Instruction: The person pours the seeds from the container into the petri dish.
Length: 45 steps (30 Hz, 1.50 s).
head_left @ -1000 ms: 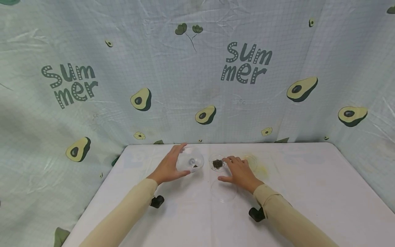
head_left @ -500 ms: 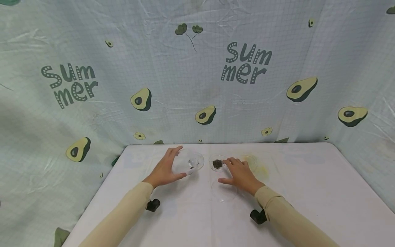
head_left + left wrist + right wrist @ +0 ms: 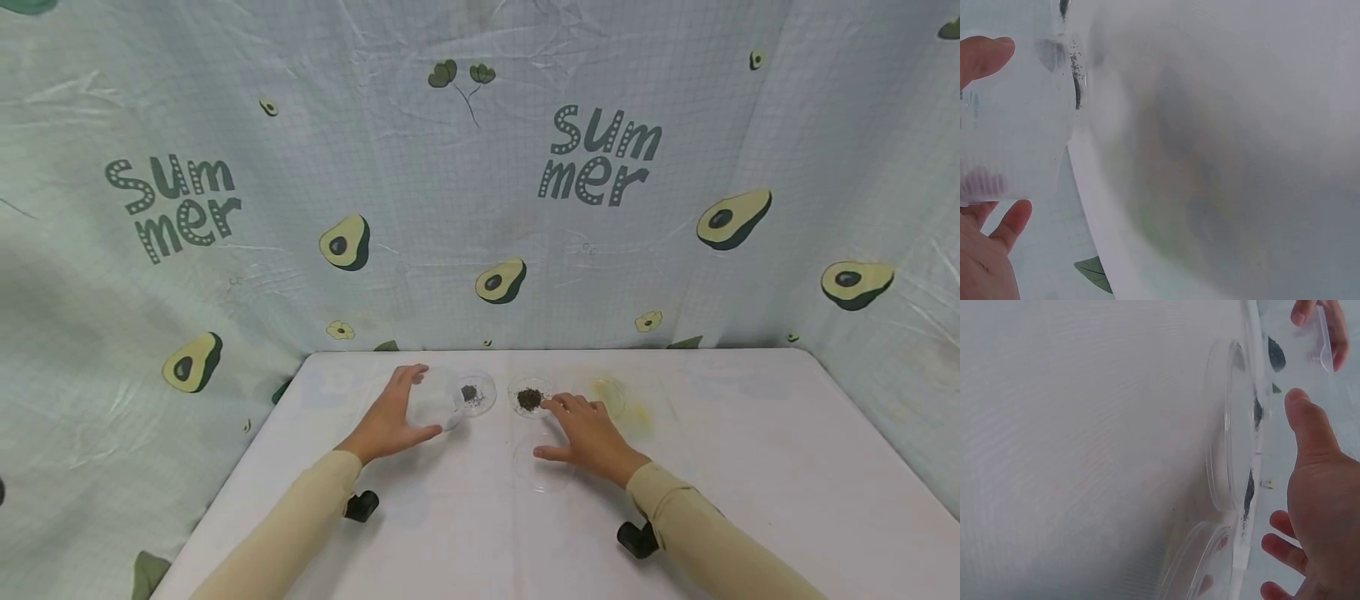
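Observation:
In the head view my left hand (image 3: pixel 386 421) holds a clear plastic cup-like container (image 3: pixel 431 400) between thumb and fingers, raised beside a shallow clear dish (image 3: pixel 489 407) with dark grains (image 3: pixel 469 392). The left wrist view shows the container's see-through wall (image 3: pixel 1022 125) between the thumb and fingertips. My right hand (image 3: pixel 592 439) has relaxed, spread fingers and holds nothing. It hovers by a second dish (image 3: pixel 517 408) that bears a dark crumbly heap (image 3: pixel 529 399). A petri dish (image 3: pixel 1216 431) stands near that hand in the right wrist view.
A dish with something yellowish (image 3: pixel 609 393) lies right of the dark heap, partly behind the right hand. Another clear dish (image 3: pixel 542 486) lies closer to me. The white table (image 3: pixel 750 467) ends at a patterned cloth (image 3: pixel 420 283).
My left hand has moved left and slightly towards me with the clear container, so the leftmost dish and its dark grains show fully. The right hand has shifted only slightly down and right.

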Available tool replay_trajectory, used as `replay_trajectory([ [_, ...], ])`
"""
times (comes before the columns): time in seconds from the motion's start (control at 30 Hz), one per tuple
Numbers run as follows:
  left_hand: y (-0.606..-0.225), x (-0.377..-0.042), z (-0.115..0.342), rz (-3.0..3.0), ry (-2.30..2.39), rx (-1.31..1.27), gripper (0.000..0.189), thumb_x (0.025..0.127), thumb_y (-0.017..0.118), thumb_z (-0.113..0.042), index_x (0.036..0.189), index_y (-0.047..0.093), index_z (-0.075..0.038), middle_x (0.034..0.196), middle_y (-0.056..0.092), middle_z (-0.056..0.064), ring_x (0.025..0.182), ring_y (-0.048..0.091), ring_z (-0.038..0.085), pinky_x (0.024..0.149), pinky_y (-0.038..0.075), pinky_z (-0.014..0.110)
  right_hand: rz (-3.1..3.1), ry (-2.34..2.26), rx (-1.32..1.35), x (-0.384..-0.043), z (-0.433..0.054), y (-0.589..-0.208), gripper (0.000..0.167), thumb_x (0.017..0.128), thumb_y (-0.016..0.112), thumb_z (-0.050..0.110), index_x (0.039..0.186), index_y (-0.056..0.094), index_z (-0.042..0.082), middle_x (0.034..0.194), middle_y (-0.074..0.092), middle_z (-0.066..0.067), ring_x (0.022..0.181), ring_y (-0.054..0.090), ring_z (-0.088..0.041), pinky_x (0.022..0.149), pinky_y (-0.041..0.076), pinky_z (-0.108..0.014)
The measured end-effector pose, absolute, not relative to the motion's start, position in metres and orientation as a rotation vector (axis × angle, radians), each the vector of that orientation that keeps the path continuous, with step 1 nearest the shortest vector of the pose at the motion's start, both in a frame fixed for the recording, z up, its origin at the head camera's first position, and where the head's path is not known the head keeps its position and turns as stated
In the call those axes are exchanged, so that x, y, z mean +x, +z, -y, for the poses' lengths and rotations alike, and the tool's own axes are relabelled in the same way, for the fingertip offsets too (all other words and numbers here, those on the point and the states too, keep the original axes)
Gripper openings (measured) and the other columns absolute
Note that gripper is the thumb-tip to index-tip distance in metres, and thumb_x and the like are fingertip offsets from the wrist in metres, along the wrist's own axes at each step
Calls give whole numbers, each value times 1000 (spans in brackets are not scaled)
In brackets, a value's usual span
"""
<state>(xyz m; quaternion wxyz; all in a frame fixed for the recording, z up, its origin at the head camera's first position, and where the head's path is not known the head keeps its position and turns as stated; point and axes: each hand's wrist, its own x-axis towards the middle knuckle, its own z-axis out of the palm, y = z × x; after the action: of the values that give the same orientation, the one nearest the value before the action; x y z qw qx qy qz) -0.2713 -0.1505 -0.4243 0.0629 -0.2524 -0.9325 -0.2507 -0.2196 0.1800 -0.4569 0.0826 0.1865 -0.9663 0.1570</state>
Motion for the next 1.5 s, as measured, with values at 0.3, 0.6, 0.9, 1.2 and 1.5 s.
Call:
replay_trajectory([
  [0.3,-428,-269,158,2826,-794,-730,91,74,82,-36,145,30,-11,141,38,11,131,45,29,105,43,51,2904,492,620,-216,-183,-461,76,75,73,59,134,53,14,132,55,-9,124,52,-29,97,38,-54],
  [0.6,-433,-271,165,2834,-820,-702,91,75,81,-38,145,30,-12,141,38,11,131,45,30,104,43,52,2885,497,755,-211,-185,-461,79,72,75,59,134,53,14,132,56,-9,122,54,-27,95,40,-51],
  [0.9,-438,-271,169,2825,-828,-689,90,76,81,-36,145,31,-8,139,39,13,130,46,31,103,43,53,2910,430,846,-210,-184,-464,92,64,75,67,137,51,17,134,54,-7,122,53,-24,93,40,-51],
  [1.2,-441,-273,170,2862,-845,-659,91,76,81,-37,145,30,-6,140,38,14,131,45,31,105,42,52,2947,446,874,-209,-184,-462,88,63,77,66,134,53,20,134,54,-7,122,52,-28,94,39,-53],
  [1.5,-443,-272,171,2901,-869,-614,92,77,80,-39,147,29,-7,142,37,14,132,44,32,105,41,54,2933,437,910,-208,-184,-462,83,64,79,61,131,55,19,131,55,-6,120,53,-26,92,40,-52],
])
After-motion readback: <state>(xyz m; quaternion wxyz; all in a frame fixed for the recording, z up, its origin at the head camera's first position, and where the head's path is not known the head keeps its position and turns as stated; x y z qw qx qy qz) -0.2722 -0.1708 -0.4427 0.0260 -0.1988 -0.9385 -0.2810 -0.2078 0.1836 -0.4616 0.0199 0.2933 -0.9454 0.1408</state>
